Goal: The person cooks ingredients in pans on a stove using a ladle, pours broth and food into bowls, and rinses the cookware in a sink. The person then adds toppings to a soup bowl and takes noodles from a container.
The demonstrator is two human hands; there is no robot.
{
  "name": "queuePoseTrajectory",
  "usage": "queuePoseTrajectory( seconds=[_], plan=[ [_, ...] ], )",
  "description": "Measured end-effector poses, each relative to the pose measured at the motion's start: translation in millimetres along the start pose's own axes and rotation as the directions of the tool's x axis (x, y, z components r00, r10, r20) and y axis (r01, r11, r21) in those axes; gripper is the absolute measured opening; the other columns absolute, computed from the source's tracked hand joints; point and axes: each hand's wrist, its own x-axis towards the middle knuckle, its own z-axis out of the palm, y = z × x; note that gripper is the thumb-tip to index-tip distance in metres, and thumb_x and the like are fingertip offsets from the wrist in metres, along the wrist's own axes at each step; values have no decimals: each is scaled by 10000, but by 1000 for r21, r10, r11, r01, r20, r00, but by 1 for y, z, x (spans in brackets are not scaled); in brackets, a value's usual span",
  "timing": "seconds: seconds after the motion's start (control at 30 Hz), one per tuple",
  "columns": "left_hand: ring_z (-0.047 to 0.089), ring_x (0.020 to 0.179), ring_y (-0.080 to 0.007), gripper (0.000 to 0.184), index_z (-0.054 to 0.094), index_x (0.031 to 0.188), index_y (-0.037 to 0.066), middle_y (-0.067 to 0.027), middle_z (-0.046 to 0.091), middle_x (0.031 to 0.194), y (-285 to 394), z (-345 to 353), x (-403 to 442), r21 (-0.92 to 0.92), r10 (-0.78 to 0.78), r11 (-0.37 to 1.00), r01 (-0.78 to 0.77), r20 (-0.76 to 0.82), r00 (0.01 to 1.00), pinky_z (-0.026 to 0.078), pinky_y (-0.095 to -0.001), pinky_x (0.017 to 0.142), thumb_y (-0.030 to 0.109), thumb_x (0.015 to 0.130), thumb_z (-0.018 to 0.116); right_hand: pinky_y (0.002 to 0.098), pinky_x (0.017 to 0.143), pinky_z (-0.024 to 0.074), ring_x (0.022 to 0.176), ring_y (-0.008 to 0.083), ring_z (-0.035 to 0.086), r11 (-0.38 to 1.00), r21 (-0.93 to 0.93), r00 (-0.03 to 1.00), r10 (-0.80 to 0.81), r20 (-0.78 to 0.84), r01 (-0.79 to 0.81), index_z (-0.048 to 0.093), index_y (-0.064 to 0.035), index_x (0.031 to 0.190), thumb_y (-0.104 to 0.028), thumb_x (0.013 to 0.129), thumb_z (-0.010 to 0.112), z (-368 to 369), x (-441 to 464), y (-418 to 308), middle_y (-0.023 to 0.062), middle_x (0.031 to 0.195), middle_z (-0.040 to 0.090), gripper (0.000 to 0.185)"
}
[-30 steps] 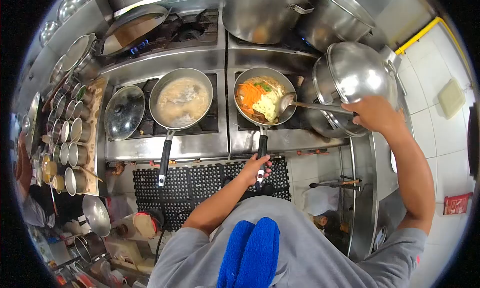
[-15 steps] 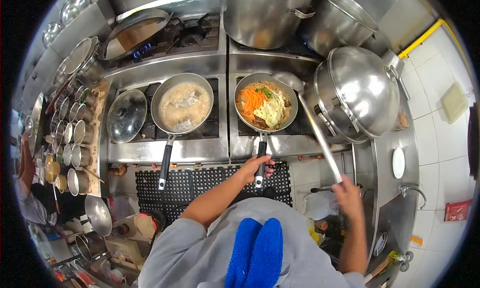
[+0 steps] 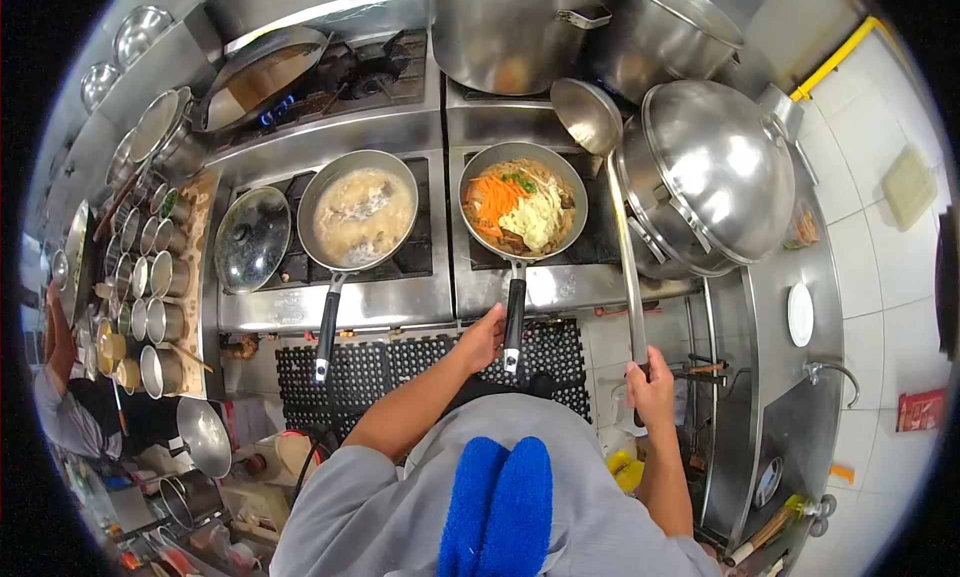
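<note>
My right hand (image 3: 652, 387) is closed round the dark grip of a long ladle (image 3: 627, 247), whose bowl is raised beyond the right pan. My left hand (image 3: 483, 338) is beside the black handle of the right pan (image 3: 515, 317), fingers extended and no longer wrapped round it. That pan holds carrot strips (image 3: 493, 199), a pale yellow heap (image 3: 537, 220), green bits and brown food. The left pan (image 3: 345, 264) holds a pale, cloudy liquid (image 3: 362, 215). A glass lid (image 3: 252, 239) lies left of it.
Two tall pots (image 3: 505, 37) stand at the back; a large domed steel vessel (image 3: 715, 177) is on the right. A wok (image 3: 262, 77) sits over a blue flame. Metal containers (image 3: 163, 319) line the left side. A co-worker (image 3: 62, 387) is at far left.
The ladle has left the right pan, swung up and toward the back right, and my right hand has come down nearer my body. My left hand has let go of the pan handle.
</note>
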Motion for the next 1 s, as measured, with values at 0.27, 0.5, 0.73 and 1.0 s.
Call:
queuePoseTrajectory(
  seconds=[0.27, 0.5, 0.73, 1.0],
  plan=[
    [462, 959, -168, 526, 465, 1168, 126, -6, 510, 1050, -17, -26, -7, -75, -60, 995, 59, -9, 998, 378, -376, 809, 559, 874, 412, 218, 382, 321, 416, 41, 408, 999, 21, 998, -36, 53, 35, 518, -11, 1089, -94, 846, 544, -4, 14, -16, -31, 552, 466, 259],
    [454, 1032, -203, 545, 415, 1217, 97, -55, 471, 1142, -18, -28, -14, -103, -38, 994, 41, 29, 999, 385, -440, 872, 518, 873, 452, 217, 394, 328, 430, 38, 415, 999, -18, 996, -35, 83, 36, 533, -16, 1101, -86, 836, 549, -3, 12, -13, -26, 565, 473, 275],
    [567, 943, -221, 353, 511, 1086, 89, -77, 583, 1037, -2, 0, 1, -194, 36, 981, -10, 131, 991, 481, -388, 800, 387, 900, 480, 214, 392, 328, 427, 39, 411, 999, -32, 997, -8, 77, 10, 528, -12, 1121, -99, 843, 553, 4, 12, -12, -29, 573, 470, 293],
    [606, 744, -188, 222, 529, 995, 69, -58, 605, 822, 5, 13, 24, -285, 18, 958, 17, 121, 993, 526, -341, 619, 264, 890, 535, 207, 404, 316, 435, 32, 391, 998, -55, 998, 32, 63, -29, 518, -13, 1136, -120, 851, 554, 15, 10, -1, -40, 568, 445, 306]
  ],
)
